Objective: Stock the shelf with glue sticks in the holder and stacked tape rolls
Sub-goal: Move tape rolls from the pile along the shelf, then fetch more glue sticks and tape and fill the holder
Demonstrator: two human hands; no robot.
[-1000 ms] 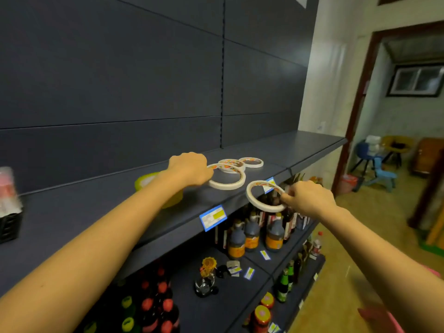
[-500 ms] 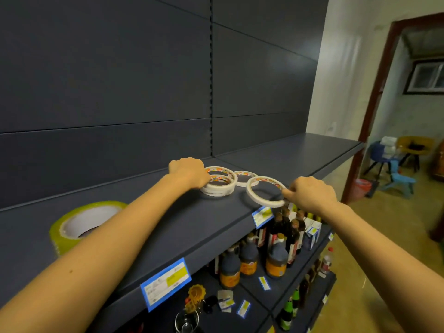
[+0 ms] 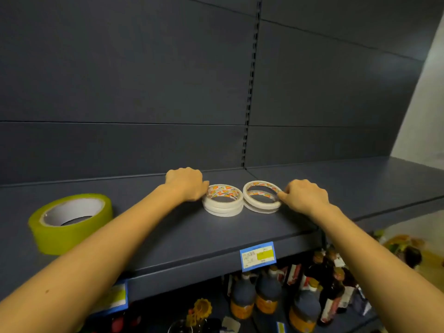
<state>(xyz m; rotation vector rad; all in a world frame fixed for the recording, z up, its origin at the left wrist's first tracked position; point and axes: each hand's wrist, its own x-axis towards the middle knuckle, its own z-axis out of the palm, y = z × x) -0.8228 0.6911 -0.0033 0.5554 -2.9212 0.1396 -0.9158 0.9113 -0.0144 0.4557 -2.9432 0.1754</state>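
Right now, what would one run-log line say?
left hand: holds left tape stack | right hand: pinches top roll of right tape stack | yellow-green tape roll: apart, left on shelf

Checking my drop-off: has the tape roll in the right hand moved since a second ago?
Yes. The tape roll moved from in front of the shelf edge back onto it, atop a second roll.

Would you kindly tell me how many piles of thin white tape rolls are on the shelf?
2: the left pile against the left hand, the right pile pinched by the right hand. None seem hidden.
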